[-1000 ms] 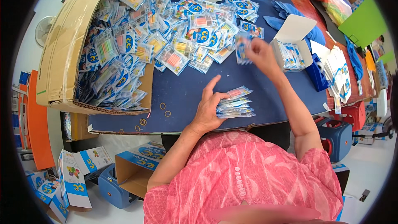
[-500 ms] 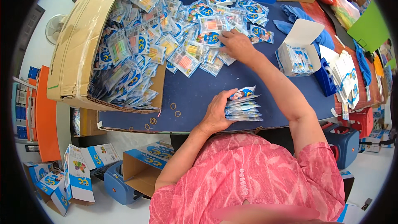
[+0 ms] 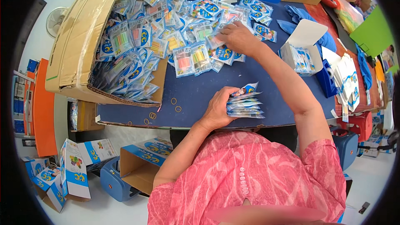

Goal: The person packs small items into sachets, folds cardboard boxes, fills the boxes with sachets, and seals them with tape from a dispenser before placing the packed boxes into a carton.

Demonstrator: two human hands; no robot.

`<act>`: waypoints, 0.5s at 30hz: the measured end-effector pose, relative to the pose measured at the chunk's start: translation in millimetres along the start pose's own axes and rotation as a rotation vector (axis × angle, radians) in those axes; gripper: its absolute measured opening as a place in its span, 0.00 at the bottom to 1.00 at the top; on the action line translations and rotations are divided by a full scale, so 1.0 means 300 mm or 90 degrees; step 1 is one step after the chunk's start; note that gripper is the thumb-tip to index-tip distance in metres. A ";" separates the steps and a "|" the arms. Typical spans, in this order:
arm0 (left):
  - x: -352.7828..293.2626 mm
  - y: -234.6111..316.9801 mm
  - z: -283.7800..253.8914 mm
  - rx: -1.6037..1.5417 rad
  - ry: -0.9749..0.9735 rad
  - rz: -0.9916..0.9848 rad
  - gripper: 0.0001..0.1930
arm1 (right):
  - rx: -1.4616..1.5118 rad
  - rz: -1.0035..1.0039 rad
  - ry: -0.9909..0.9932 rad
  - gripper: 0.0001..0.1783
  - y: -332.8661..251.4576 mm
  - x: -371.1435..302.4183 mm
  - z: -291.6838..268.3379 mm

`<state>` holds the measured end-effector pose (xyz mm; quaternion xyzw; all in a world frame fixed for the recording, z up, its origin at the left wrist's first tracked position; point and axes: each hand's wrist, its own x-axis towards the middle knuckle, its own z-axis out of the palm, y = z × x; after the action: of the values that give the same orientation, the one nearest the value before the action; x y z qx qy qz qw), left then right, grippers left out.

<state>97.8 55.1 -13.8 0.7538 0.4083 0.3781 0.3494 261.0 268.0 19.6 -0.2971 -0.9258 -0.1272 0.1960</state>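
Packets [image 3: 246, 105], stacked near, their left ends clamped in the left hand [image 3: 218, 108], look light, soft, slippery, best pinched by striped edges. Farther, the right hand [image 3: 240, 38] meets the loose heap [image 3: 182, 61]; its grip I cannot tell.

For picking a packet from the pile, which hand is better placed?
Probably the right hand: it is at the pile, while the left hand is occupied holding a packet stack.

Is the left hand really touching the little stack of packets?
Touching. The head view shows the left hand curled around the left end of the stack, with no gap between them.
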 end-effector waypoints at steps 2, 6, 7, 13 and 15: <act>-0.001 0.001 -0.002 0.004 0.008 0.008 0.37 | 0.024 -0.014 -0.072 0.17 -0.023 0.022 -0.013; -0.008 -0.002 0.003 -0.001 0.006 0.001 0.36 | -0.011 0.184 -0.075 0.15 -0.096 -0.015 -0.048; -0.008 -0.004 0.002 0.002 0.012 0.010 0.36 | -0.031 0.148 -0.084 0.14 -0.138 -0.023 -0.041; 0.008 -0.007 0.004 0.006 0.012 0.038 0.35 | 0.073 0.082 -0.105 0.12 -0.114 -0.064 -0.006; 0.003 -0.019 0.008 -0.011 0.013 0.047 0.35 | 0.116 0.116 -0.071 0.12 -0.090 -0.102 -0.030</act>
<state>98.3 57.8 -19.5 0.7612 0.3805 0.4020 0.3379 270.1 228.2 11.0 -0.3672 -0.9123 -0.0073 0.1810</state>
